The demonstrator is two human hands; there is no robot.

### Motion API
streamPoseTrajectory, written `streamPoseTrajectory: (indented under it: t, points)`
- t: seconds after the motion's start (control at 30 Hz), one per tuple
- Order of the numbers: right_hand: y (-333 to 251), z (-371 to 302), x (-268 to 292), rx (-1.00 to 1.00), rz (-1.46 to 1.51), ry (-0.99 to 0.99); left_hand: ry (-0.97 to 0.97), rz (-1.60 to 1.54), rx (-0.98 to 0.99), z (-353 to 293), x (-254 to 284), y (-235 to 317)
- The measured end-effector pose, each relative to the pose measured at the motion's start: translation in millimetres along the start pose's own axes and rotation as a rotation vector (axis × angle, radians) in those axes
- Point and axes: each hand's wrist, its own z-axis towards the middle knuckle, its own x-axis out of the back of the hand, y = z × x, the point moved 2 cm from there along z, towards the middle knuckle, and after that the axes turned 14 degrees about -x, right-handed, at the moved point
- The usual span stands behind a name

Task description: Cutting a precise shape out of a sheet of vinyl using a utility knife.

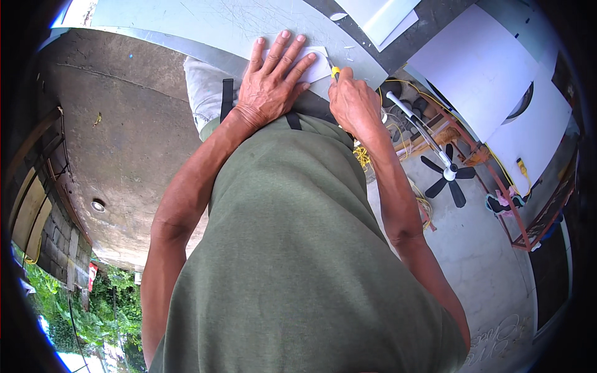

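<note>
L hand (273,78) flat, fingers spread, pinning white sheet (314,67) to grey tabletop (205,25); R hand (352,99) fist-clamped on yellow cutter (335,73).

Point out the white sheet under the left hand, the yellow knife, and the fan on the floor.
White sheet (318,69), head view, bare right part beside the fingers.
Yellow knife (335,73), head view, yellow tip above the right hand (353,102).
Fan (449,177), head view, hub.

Most of the white piece (314,67) under the left hand (273,81); knife (335,72) blade indistinct.
</note>
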Motion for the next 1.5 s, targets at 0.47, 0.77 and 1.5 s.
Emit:
streamPoseTrajectory:
  t: [0.47,0.77,1.5]
  points:
    - [7.8,10.3,-4.9,-0.078,0.120,-0.128,0.045,0.022,-0.024,0.8,0.4,-1.2]
    - [10.9,16.9,11.5,-0.023,-0.022,-0.010,0.101,-0.037,-0.027,4.7,4.0,3.5]
    - [1.4,16.8,3.1,-0.055,0.088,-0.023,0.009,0.020,-0.043,14.2,-8.0,2.8]
